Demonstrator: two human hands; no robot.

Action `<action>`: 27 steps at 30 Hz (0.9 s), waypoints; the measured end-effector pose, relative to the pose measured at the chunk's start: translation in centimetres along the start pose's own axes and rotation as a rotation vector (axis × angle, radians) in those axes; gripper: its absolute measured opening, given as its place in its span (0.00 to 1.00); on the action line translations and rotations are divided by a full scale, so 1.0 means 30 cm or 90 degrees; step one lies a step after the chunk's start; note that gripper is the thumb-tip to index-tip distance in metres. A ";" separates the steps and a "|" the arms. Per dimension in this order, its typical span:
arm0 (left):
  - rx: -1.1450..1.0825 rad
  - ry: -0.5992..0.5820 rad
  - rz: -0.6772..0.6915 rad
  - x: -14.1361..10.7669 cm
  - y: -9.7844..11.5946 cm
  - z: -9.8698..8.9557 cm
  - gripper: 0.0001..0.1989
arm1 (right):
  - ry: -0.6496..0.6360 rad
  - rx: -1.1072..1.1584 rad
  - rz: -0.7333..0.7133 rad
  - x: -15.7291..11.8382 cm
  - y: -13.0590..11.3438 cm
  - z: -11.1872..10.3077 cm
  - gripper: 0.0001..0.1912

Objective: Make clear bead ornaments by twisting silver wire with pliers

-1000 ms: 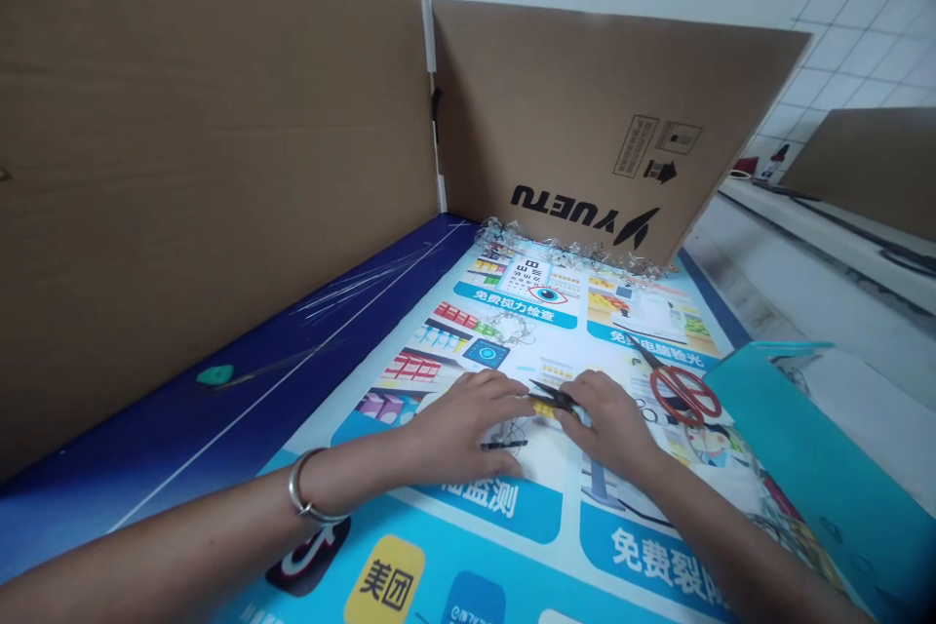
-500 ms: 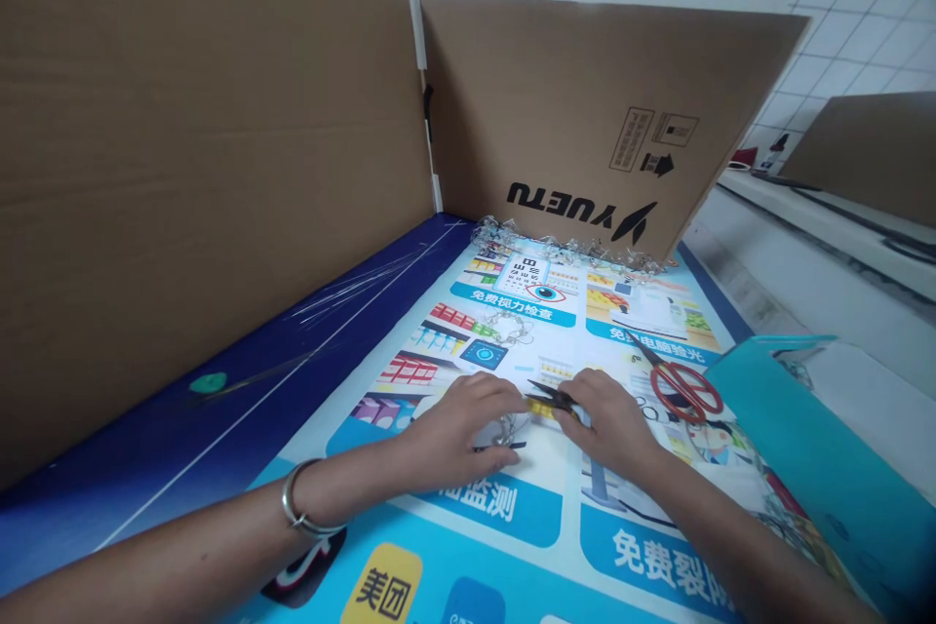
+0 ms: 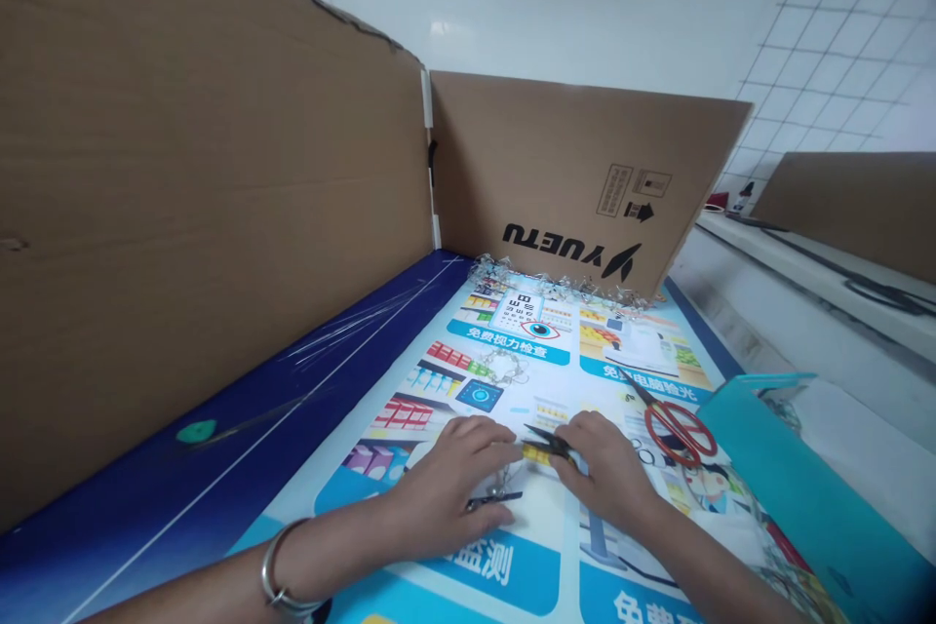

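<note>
My right hand (image 3: 606, 468) is closed around a small pair of pliers (image 3: 550, 444), whose thin black jaws stand apart and point left toward my left hand. My left hand (image 3: 460, 478) is curled, thumb below and fingers above. Between them are a slim dark metal piece (image 3: 495, 500) and some thin silvery wire (image 3: 503, 480); the palm hides what else the fingers hold. Red-handled scissors (image 3: 680, 432) lie right of my right hand, blades pointing away. Beyond my left hand, a loose ring of clear and silvery wirework (image 3: 504, 367) rests on the printed sheet (image 3: 537, 546).
Cardboard panels (image 3: 292, 166) wall the left and back (image 3: 556, 166). A row of wirework pieces (image 3: 563, 287) lines the back panel's foot. On the right stands a teal folder or box (image 3: 811, 487), with tangled wire beside it. A green-handled thin tool (image 3: 197, 431) lies at far left.
The camera view has tilted up, so the panels and sheet sit lower in the picture. Both hands keep nearly the same pose; the dark piece in my left hand shows more.
</note>
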State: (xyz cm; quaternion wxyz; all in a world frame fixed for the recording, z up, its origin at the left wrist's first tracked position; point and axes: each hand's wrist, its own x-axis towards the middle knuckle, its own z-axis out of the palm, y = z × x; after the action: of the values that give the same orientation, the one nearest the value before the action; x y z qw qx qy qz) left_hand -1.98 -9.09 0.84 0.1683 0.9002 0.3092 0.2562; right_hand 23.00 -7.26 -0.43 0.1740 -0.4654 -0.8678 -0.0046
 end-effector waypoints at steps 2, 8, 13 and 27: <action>-0.013 0.013 0.011 -0.005 0.003 -0.009 0.26 | -0.001 0.000 0.000 0.000 -0.001 -0.002 0.08; -0.062 0.161 0.008 -0.013 -0.047 -0.019 0.17 | 0.003 -0.006 -0.005 0.005 -0.004 -0.008 0.08; -0.101 0.334 -0.163 0.016 -0.155 -0.026 0.10 | 0.000 -0.012 0.004 0.012 -0.007 -0.015 0.09; -0.234 0.279 -0.129 -0.005 -0.200 -0.078 0.09 | -0.022 -0.110 0.103 0.044 -0.057 -0.010 0.14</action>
State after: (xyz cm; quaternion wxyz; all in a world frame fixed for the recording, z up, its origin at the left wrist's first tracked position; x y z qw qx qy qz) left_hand -6.23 -4.33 -0.08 0.2821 0.7425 0.3753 0.4779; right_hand 21.05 -7.21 0.50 0.1182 -0.5469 -0.8268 -0.0576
